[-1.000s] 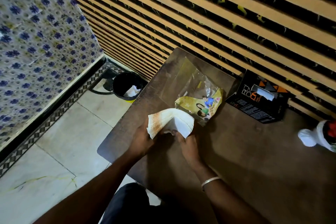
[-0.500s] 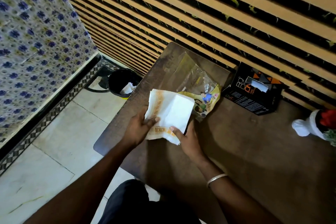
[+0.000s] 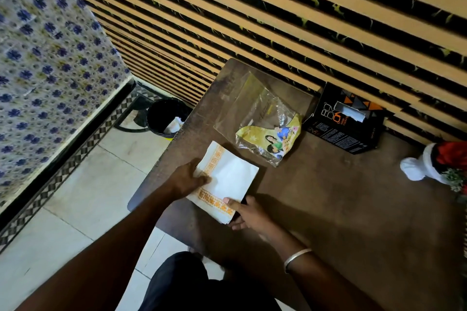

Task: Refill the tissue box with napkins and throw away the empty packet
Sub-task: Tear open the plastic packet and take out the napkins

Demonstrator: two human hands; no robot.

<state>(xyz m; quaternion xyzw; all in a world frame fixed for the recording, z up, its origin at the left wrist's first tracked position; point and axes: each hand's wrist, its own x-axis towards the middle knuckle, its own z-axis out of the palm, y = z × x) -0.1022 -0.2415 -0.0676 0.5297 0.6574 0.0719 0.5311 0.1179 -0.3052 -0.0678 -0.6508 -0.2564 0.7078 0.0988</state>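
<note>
Since a second ago, we have opened the bent stack of napkins out flat and laid it down on the brown table, closer to the near left corner.

Closest to us, a dark trouser leg shows at the bottom. Our right hand wears a shiny bangle on the wrist. Its thumb lies on top of the near corner of the napkins and its fingers curl under, so it is pinching the stack. Our left hand grips the left edge, thumb on top across the orange pattern. The napkins are white with an orange border.

Just past the napkins lies the empty packet. It is clear plastic with a yellow picture part, flat and crinkled, and no hand touches it.

Farther to the right, by the striped wall, sits the black tissue box. A bit of white tissue sticks out of its top slot. At the far right edge stands a white and red thing; we cannot tell what it is.

Down on the floor to the left, beside the table, is a black bin with some white paper in it.
</note>
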